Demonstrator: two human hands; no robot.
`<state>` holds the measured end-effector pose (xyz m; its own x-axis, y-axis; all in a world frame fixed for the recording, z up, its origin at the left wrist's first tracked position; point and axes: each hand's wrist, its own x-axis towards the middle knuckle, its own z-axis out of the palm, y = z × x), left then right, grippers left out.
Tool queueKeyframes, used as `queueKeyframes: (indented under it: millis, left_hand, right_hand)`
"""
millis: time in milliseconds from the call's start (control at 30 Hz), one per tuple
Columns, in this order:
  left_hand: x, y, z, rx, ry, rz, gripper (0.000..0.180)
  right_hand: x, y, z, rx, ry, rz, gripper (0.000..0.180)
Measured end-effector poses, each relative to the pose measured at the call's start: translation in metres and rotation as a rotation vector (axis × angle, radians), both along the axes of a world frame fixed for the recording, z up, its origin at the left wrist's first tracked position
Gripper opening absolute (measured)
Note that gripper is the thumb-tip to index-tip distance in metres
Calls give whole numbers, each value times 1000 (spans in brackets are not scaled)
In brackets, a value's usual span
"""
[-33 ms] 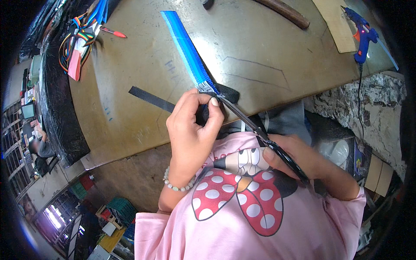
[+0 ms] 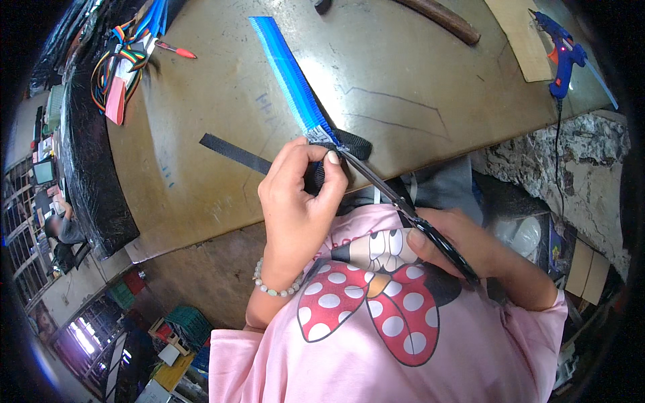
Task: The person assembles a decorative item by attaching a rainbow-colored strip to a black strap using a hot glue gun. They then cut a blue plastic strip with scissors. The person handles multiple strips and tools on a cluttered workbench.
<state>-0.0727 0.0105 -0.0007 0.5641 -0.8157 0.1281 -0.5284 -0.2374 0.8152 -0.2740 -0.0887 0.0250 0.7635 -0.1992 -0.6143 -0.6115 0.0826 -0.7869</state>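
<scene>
Between the thumb and fingers of my left hand [image 2: 295,191] a black webbing strap [image 2: 232,152] is pinched near the table's front edge. One end of the strap sticks out to the left, and a folded part lies right of my fingertips. A striped blue ribbon [image 2: 287,70] stretches away from the pinch across the table, its near end meeting the strap. My right hand [image 2: 457,235] is closed round the black handles of a pair of scissors [image 2: 383,186]. The blade tips touch or nearly touch the strap beside my left thumb; my fingers hide part of the contact.
A blue glue gun [image 2: 566,57] stands at the far right by a piece of cardboard [image 2: 521,40]. A wooden handle [image 2: 447,20] lies at the back. Colourful ribbons [image 2: 114,101] and a red pen [image 2: 176,50] lie far left. Another person [image 2: 67,228] sits off to the left.
</scene>
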Motion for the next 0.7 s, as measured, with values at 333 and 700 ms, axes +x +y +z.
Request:
queueKeyframes:
  millis: [333, 700]
  left_hand:
    - [-2, -2, 1, -21, -78, -13, 10]
    - [-3, -1, 2, -5, -40, 19, 10]
  right_hand:
    - [3, 0, 0, -6, 20, -47, 57]
    - [6, 3, 0, 105, 92, -76, 58]
